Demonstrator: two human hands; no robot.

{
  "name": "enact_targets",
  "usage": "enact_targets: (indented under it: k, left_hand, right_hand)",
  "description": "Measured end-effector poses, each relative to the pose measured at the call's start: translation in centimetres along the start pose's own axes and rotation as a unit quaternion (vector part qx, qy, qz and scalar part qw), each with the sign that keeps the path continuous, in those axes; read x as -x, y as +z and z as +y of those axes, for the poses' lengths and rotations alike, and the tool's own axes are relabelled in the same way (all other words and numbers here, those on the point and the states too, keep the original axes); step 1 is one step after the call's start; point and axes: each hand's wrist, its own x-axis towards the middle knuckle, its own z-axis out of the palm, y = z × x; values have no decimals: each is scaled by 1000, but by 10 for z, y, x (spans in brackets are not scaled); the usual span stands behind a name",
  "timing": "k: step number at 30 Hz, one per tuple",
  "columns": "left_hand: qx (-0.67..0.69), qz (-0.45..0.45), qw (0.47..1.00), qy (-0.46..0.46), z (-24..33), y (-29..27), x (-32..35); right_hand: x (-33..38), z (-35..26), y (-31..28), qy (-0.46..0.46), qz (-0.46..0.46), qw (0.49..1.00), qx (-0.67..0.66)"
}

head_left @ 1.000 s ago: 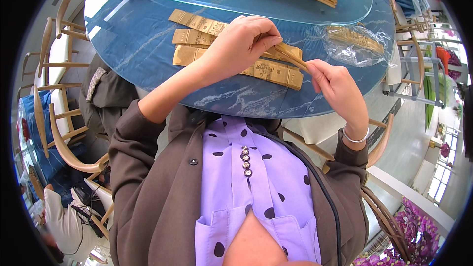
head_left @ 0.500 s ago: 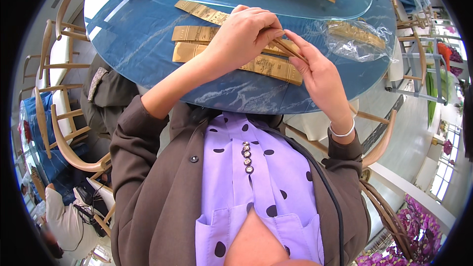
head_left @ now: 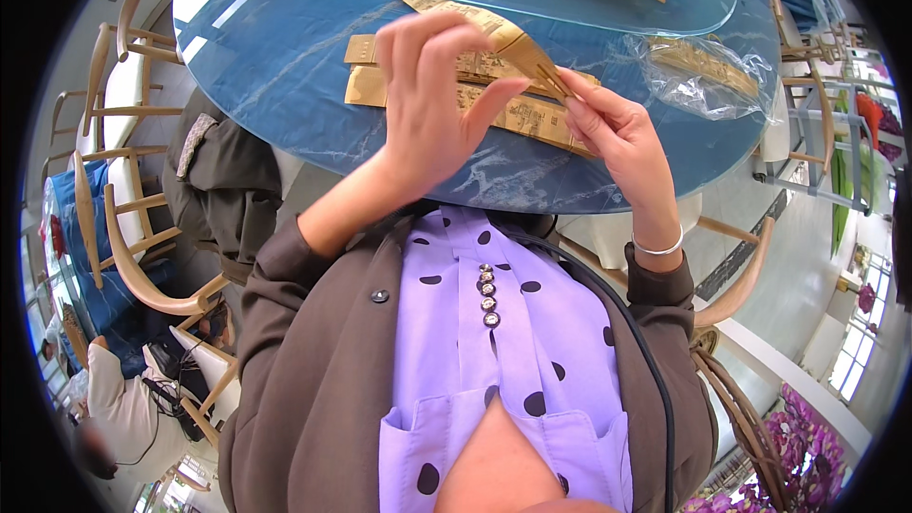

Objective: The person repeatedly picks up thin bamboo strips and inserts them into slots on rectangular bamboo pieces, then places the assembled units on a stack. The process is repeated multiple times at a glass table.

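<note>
On the blue table [head_left: 285, 85] (white-veined), flat golden strips [head_left: 527, 114], a clear plastic bag [head_left: 689, 98].

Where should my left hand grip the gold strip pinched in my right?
Probably the far-left end of the gold strip, coming from the left and pinching across its long edges: it's narrow and slants away from your right hand, which holds near the other end.

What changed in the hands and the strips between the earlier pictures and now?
The left hand has let go of the right end of the gold strip and moved left, open. The right hand now holds that end alone, and the strip's other end has swung farther from the person. The two other strips still lie on the blue table; the clear bag stays at the right.
</note>
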Motion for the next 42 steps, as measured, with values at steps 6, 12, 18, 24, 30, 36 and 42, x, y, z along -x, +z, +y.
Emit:
enact_targets:
  k: [6, 12, 18, 24, 30, 36, 42]
  left_hand:
    - [439, 12, 780, -446, 28, 11, 34]
    - [373, -1, 849, -374, 22, 21, 22]
    - [250, -11, 930, -270, 22, 22, 31]
    - [245, -74, 938, -235, 24, 13, 24]
    - [361, -49, 847, -387, 29, 10, 15]
    - [377, 128, 866, -303, 22, -27, -18]
    - [446, 82, 828, -330, -10, -28, -29]
  right_hand:
    - [9, -3, 8, 20, -2, 1000, -14]
    - [14, 4, 25, 10, 32, 999, -20]
    - [20, 2, 34, -55, 63, 993, 81]
    - [20, 2, 41, -70, 84, 985, 136]
    - [14, -6, 49, -110, 67, 975, 179]
    - [25, -14, 29, -106, 23, 970, 218]
    - [58, 14, 5, -70, 131, 971, 190]
